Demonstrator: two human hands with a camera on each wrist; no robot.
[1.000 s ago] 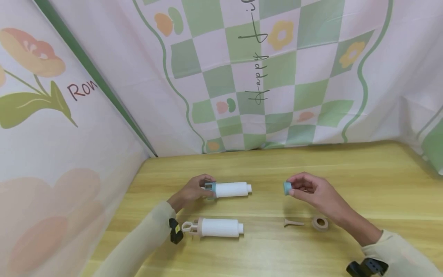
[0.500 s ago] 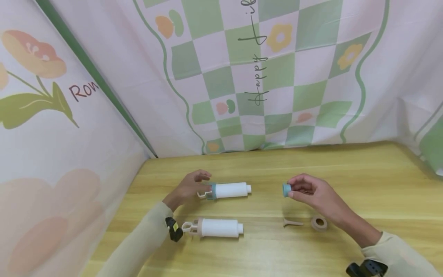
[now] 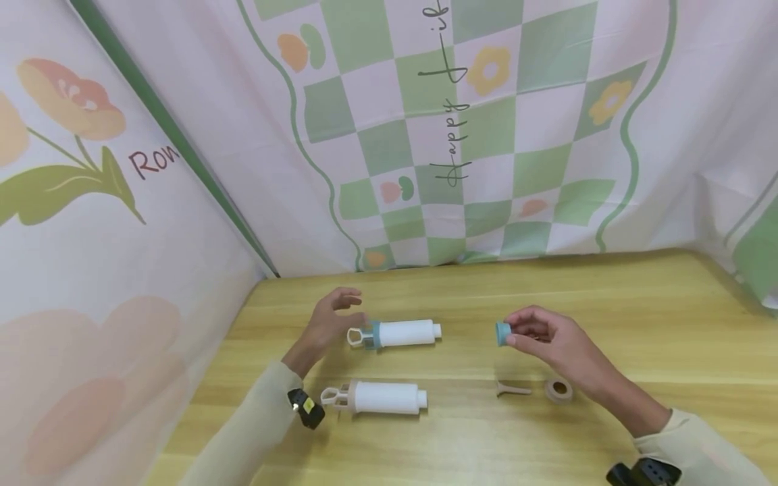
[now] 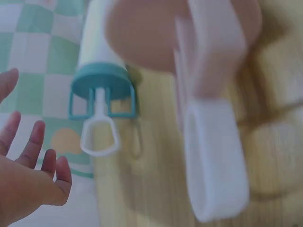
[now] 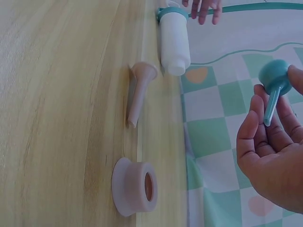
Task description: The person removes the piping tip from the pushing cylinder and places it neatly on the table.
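My left hand (image 3: 323, 329) is held with loosely bent fingers just behind a white syringe-like tube (image 3: 406, 333) with a teal collar and a white loop handle (image 4: 100, 137). It holds nothing; in the left wrist view a gap shows between its fingers (image 4: 35, 142) and the handle. A little above the table, my right hand (image 3: 556, 341) pinches a small teal nozzle (image 3: 503, 333). In the right wrist view this nozzle has a rounded cup end and a thin stem (image 5: 272, 106) pointing down along the fingers.
Nearer me lies a matching white tube (image 3: 387, 398) with a beige collar and loop handle. Below the right hand are a beige funnel-shaped nozzle (image 3: 513, 389) and a beige flanged ring (image 3: 558, 390). Patterned cloth (image 3: 425, 148) hangs behind the wooden table (image 3: 474, 445).
My left hand has let go of the teal-collared tube and drawn back to the left, uncovering its loop handle. The right hand stays almost still with the teal nozzle, which has turned slightly.
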